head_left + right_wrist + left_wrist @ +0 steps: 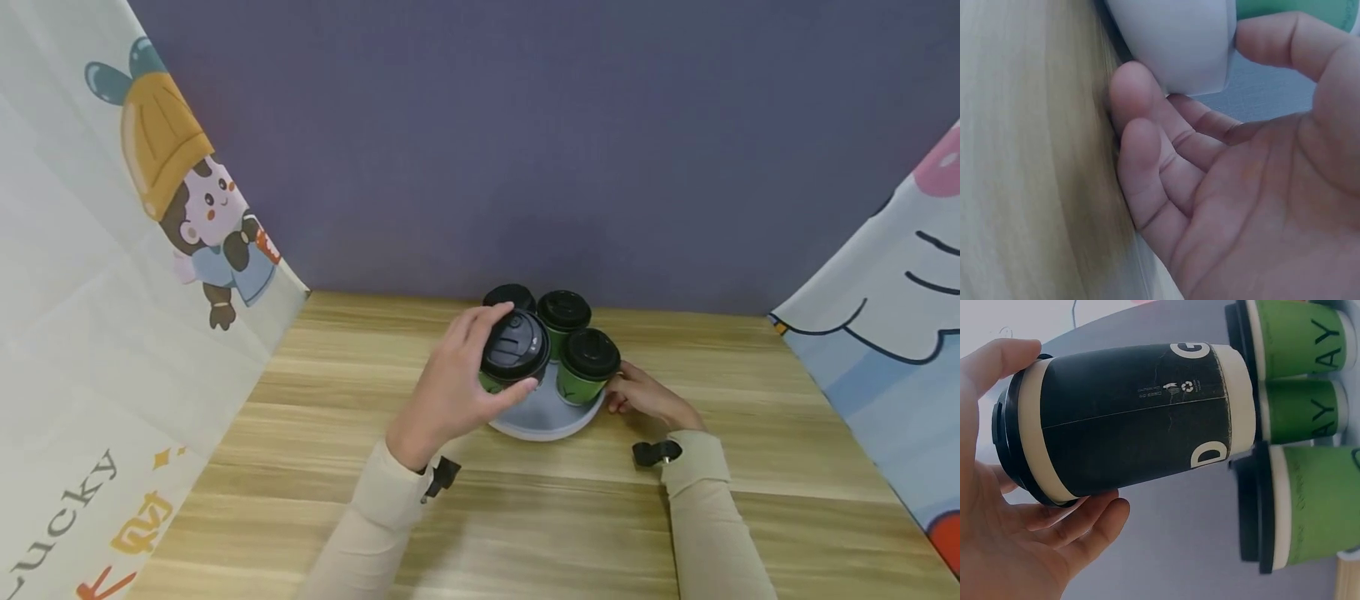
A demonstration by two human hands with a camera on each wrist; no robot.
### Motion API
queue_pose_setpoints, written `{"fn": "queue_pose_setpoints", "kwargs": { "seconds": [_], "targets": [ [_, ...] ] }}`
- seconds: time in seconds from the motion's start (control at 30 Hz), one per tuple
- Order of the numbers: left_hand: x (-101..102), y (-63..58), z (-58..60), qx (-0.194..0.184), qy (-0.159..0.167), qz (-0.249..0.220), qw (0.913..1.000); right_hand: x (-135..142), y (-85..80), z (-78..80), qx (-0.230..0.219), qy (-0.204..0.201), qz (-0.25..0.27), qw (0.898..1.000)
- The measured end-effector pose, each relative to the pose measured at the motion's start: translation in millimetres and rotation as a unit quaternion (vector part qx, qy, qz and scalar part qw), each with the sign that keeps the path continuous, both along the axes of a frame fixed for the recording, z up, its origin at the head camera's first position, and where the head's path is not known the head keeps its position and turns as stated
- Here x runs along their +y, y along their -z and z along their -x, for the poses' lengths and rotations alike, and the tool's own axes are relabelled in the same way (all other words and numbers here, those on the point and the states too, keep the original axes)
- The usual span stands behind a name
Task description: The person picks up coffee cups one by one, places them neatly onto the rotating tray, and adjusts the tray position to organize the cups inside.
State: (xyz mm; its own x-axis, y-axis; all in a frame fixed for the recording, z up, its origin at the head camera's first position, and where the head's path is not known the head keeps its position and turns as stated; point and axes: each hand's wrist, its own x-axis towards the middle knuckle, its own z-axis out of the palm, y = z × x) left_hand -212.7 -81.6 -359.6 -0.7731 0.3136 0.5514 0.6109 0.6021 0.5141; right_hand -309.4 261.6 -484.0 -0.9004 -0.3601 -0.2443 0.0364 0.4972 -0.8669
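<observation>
My left hand point(457, 387) grips a paper coffee cup point(1135, 419) around its black lid, thumb on one side and fingers on the other. In the left wrist view, the cup's dark side bears white letters, and its white base is level with the lids of the green cups. Below it is a round white tray point(543, 432) with a grey surface. On the tray stand a front green cup point(581, 387), a back green cup point(564, 310) and another lidded cup point(510, 295), partly hidden. My right hand point(647, 396) pinches the tray's right rim, thumb against the white edge and fingers curled at its underside.
The tray sits on a wood-grain table point(555, 525) near its back edge. Behind rises a dark blue-grey panel point(525, 150). Printed cartoon sheets stand along the left point(90, 275) and right point(892, 333) sides.
</observation>
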Motion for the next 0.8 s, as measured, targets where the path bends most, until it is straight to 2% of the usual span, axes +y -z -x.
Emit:
{"fn": "queue_pose_setpoints", "kwargs": {
  "seconds": [0.23, 0.5, 0.8],
  "targets": [
    [14, 9.7, 3.3, -0.009, 0.014, 0.035, 0.9993, 1, -0.7, -1.0, 0.002, -0.008, -0.006, 1.000],
    [20, 16.6, 5.7, -0.022, 0.008, 0.090, 0.9956, -1, -4.9, -3.1, -0.001, -0.005, 0.002, 1.000],
    [25, 25.2, 12.2, -0.025, -0.012, 0.157, 0.9872, -3, -5.3, -5.0, -0.006, -0.002, 0.004, 1.000]
  ]
}}
